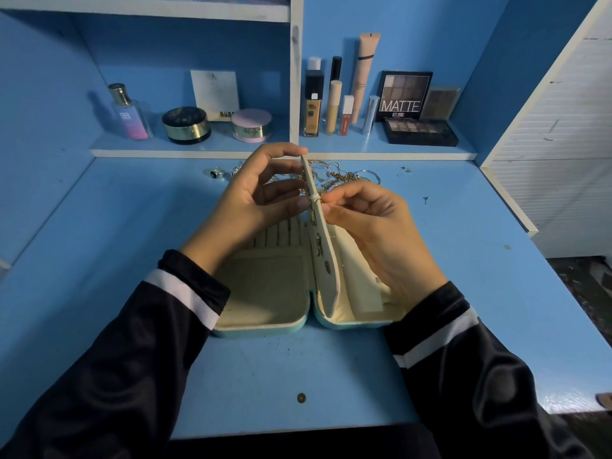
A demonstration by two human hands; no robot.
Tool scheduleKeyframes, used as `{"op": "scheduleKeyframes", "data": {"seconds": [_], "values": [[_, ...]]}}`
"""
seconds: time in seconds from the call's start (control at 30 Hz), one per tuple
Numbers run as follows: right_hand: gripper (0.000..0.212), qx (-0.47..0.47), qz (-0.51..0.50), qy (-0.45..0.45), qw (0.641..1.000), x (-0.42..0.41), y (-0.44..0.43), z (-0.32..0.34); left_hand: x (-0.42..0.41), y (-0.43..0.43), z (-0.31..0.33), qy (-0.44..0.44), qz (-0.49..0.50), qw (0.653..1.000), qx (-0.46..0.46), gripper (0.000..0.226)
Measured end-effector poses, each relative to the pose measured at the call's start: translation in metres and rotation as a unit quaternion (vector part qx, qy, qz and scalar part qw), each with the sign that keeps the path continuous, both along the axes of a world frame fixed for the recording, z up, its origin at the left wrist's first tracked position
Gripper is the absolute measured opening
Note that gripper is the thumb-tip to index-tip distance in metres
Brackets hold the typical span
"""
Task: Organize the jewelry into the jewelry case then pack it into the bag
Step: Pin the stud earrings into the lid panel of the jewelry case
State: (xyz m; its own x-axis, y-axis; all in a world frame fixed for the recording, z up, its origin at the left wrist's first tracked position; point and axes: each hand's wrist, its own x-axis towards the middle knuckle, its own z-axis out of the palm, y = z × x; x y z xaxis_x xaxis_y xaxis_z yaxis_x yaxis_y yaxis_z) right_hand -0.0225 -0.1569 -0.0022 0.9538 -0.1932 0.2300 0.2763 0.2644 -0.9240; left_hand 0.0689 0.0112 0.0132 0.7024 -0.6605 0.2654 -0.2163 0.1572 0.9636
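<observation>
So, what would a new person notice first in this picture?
The open jewelry case in the middle of the blue desk, with the left hand and right hand holding its middle flap up. Behind them lies a tangle of chains, and makeup stands on the shelf at the back.

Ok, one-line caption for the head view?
Left hand and right hand hold the divider panel upright in the open jewelry case, chains behind.
</observation>
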Motion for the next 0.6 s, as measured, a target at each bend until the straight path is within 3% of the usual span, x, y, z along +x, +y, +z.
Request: {"op": "scheduleKeyframes", "data": {"seconds": [0.6], "values": [[0.016, -0.046, -0.011, -0.018, 0.999, -0.0007, -0.001, 0.0009, -0.0016, -0.0004, 0.0015, -0.002, 0.008, 1.0, 0.006, 0.052]]}}
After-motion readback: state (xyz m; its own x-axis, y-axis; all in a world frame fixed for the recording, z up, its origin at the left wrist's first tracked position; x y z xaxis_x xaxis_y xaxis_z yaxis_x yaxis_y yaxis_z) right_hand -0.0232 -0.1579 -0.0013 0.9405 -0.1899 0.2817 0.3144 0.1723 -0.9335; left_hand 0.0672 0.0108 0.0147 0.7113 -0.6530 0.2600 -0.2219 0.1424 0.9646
